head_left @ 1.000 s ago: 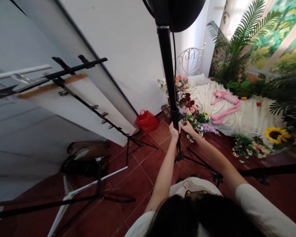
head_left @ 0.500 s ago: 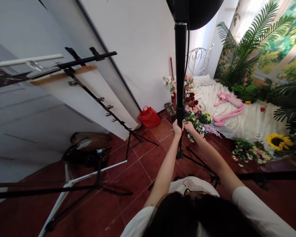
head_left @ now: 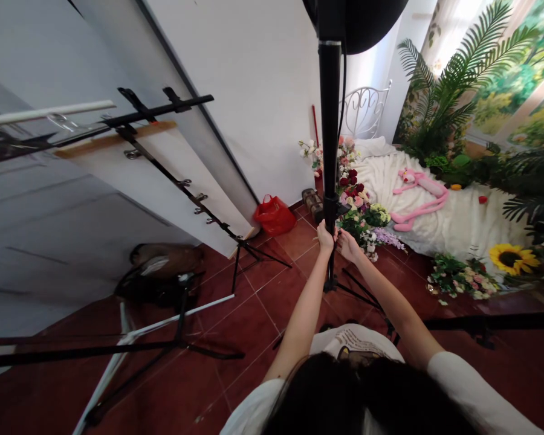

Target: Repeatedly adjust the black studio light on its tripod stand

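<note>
A tall black light stand (head_left: pixel 330 133) rises upright before me, a dark round lamp head (head_left: pixel 372 24) at its top. My left hand (head_left: pixel 325 237) is wrapped round the pole below a clamp collar (head_left: pixel 332 208). On the pole's right side, just under that collar, my right hand (head_left: pixel 347 244) pinches at a small dark part, perhaps a knob; its fingertips are too small to make out fully. The stand's black legs (head_left: pixel 360 289) spread over the red tiles.
At left stand a clamp-hung white board (head_left: pixel 158 181) and black and white stand legs (head_left: pixel 181 311). A red bag (head_left: pixel 275 215) sits by the wall. Flowers (head_left: pixel 358 202), a bed with a white cover (head_left: pixel 466 226) and a pink plush toy (head_left: pixel 424 184) lie right.
My right hand has moved slightly down, with its fingers still by the pole. My left hand keeps its grip. The pole has shifted very slightly left in view.
</note>
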A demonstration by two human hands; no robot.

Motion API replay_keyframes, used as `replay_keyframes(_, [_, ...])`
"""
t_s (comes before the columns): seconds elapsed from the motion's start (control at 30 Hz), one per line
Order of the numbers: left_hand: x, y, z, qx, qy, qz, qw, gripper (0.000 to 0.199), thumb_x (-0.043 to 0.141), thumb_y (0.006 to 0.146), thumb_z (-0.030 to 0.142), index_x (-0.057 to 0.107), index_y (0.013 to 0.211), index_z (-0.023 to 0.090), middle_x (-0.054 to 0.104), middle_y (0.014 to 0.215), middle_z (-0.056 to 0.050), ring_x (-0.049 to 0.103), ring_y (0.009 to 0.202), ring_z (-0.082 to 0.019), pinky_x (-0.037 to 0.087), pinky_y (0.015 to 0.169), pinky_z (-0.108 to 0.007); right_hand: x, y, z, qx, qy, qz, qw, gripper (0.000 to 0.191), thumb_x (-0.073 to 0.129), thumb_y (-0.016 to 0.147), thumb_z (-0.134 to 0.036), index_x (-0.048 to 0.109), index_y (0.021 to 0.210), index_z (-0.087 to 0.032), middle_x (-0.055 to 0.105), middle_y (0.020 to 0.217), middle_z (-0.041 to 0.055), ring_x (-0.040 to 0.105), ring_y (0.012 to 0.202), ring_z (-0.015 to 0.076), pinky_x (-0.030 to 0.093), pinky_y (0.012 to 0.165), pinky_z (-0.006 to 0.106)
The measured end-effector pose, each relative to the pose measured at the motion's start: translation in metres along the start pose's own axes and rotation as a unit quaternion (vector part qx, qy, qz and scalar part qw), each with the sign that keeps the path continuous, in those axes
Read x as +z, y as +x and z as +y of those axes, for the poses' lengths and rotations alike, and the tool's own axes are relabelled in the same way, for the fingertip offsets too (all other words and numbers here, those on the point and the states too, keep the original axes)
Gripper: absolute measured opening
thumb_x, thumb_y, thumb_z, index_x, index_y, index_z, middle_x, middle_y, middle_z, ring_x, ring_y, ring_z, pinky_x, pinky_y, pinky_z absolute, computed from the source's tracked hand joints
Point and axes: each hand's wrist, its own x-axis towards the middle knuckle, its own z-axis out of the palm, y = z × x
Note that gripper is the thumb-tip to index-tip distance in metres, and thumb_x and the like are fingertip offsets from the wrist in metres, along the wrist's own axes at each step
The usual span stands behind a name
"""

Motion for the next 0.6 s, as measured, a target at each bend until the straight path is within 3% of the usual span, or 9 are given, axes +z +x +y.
replay_keyframes(0.07, [0.000, 0.000, 0.001, -0.002, -0.001, -0.004, 1.000, 0.067, 0.020, 0.093, 0.058, 0.044, 0.043, 0.021, 0.039, 0.032, 0.000, 0.036, 0.031, -0.009, 0.031, 0.038, -0.024, -0.003, 0.002, 0.010, 0.028, 0.149, -0.017, 0.988, 0.030, 0.058, 0.083, -0.051, 0.060, 0.074, -0.022, 0.062, 0.065, -0.0029, 0.057, 0.065, 0.0121, 0.045, 0.067, 0.022])
replay_keyframes(0.17, [0.000, -0.001, 0.001, -0.004, 0.004, -0.006, 1.000, 0.067, 0.018, 0.095, 0.054, 0.042, 0.042, 0.021, 0.038, 0.033, -0.001, 0.037, 0.031, -0.009, 0.030, 0.038, -0.024, -0.001, 0.009, 0.023, 0.037, 0.211, -0.016, 0.977, 0.031, 0.063, 0.082, -0.052, 0.061, 0.074, -0.023, 0.062, 0.064, -0.0036, 0.056, 0.064, 0.0125, 0.043, 0.066, 0.023])
replay_keyframes(0.43, [-0.003, 0.001, -0.002, 0.011, 0.007, -0.013, 1.000, 0.065, 0.019, 0.096, 0.050, 0.040, 0.041, 0.022, 0.038, 0.034, -0.001, 0.037, 0.032, -0.010, 0.031, 0.040, -0.025, 0.006, 0.022, 0.033, -0.010, 0.158, 0.114, 0.981, 0.034, 0.072, 0.072, -0.053, 0.059, 0.072, -0.022, 0.060, 0.066, -0.0042, 0.053, 0.063, 0.0118, 0.040, 0.062, 0.023])
replay_keyframes(0.6, [-0.005, 0.002, -0.008, -0.003, 0.008, -0.017, 1.000, 0.063, 0.016, 0.096, 0.048, 0.039, 0.043, 0.023, 0.037, 0.034, 0.000, 0.036, 0.033, -0.010, 0.032, 0.041, -0.025, 0.006, 0.029, 0.033, -0.077, 0.064, 0.196, 0.976, 0.052, 0.077, 0.059, -0.057, 0.041, 0.054, -0.021, 0.043, 0.051, -0.0078, 0.036, 0.052, 0.0075, 0.030, 0.053, 0.021])
